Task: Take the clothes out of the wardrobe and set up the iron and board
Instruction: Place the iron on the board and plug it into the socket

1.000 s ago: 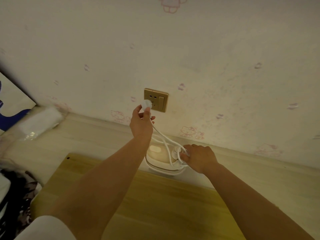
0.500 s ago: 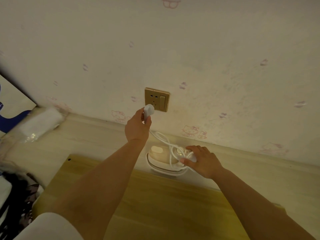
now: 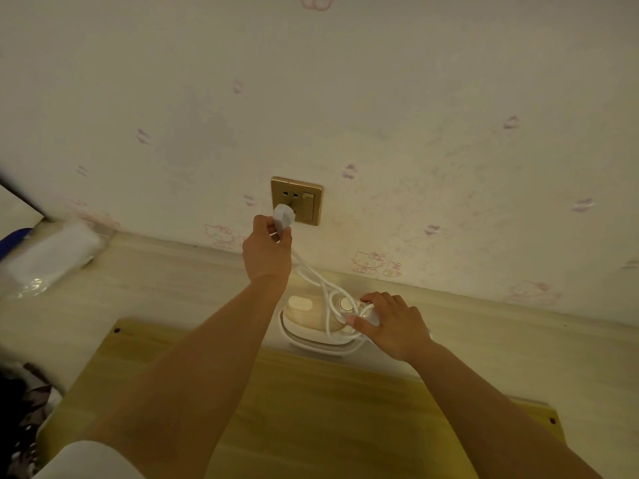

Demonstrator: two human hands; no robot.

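Note:
A small cream iron (image 3: 307,314) lies at the far edge of the yellow wooden board (image 3: 311,416), close to the wall. Its white cord (image 3: 313,271) loops over it and runs up to a white plug (image 3: 283,216). My left hand (image 3: 268,252) pinches that plug and holds it against the lower holes of the gold wall socket (image 3: 297,200). My right hand (image 3: 390,324) grips the iron's rear end, with the thumb on its side and coils of cord under the fingers.
A clear plastic-wrapped white bundle (image 3: 52,254) lies on the pale wooden surface (image 3: 155,288) at the left by the wall. Dark patterned cloth (image 3: 20,409) sits at the lower left edge. The wall has pink cartoon-print paper.
My left hand dropped slightly from the socket with the plug, then rose again so the plug now sits on the socket's lower holes. My right hand stays on the iron.

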